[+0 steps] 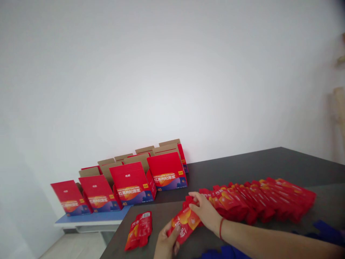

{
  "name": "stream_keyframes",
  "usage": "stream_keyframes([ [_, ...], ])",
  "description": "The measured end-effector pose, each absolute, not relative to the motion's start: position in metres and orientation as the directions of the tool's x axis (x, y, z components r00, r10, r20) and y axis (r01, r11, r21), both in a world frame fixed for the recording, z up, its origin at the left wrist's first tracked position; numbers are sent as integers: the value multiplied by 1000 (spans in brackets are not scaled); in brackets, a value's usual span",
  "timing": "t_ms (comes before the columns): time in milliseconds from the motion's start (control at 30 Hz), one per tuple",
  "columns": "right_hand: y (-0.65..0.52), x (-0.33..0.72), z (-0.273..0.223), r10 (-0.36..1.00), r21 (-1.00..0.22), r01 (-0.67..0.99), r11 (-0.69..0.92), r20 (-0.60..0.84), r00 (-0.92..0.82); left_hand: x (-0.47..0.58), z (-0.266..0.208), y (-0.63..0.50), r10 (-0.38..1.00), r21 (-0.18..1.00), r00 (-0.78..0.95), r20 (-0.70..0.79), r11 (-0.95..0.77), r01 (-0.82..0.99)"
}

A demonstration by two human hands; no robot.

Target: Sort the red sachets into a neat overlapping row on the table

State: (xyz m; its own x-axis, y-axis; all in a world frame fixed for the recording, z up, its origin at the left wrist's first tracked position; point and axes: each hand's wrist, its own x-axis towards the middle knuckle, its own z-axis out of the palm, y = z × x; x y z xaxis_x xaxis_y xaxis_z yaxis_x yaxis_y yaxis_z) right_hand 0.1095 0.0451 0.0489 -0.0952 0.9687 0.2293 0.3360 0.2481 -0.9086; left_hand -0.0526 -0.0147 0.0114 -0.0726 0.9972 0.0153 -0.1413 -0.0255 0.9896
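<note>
Between my two hands is a red drink pouch (185,223) with an orange fruit print, held tilted above the dark table. My left hand (167,240) pinches its lower end, thumb on the printed face. At the upper end, my right hand (205,211) closes its fingers on the pouch; a red string circles that wrist. Just right of my right hand, a long overlapping row of red pouches (258,199) leans across the table. Left of my left hand, a small group of red pouches (139,230) lies flat.
Open red and blue cartons (133,183) stand in rows at the left, flaps up, partly on a blue-topped side table (91,217). Blue pieces (226,253) lie along the near edge of the dark table (237,167). A white wall rises behind.
</note>
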Motion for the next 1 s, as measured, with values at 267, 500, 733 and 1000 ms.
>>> stream_keyframes([
  [267, 29, 136, 50, 873, -751, 477, 456, 274, -404, -59, 4, -13, 998, 998, 51, 44, -41, -53],
  [500, 21, 139, 51, 807, -664, 476, 576, 369, -462, -60, 9, -16, 997, 997, 30, 69, -68, -29],
  [733, 20, 142, 53, 740, -932, 137, 335, 170, -650, -60, 17, -21, 992, 983, -91, 85, -98, -154],
  [1000, 27, 134, 49, 785, -967, 234, 101, -67, -616, -59, 17, -21, 996, 954, -77, 50, -70, -290],
])
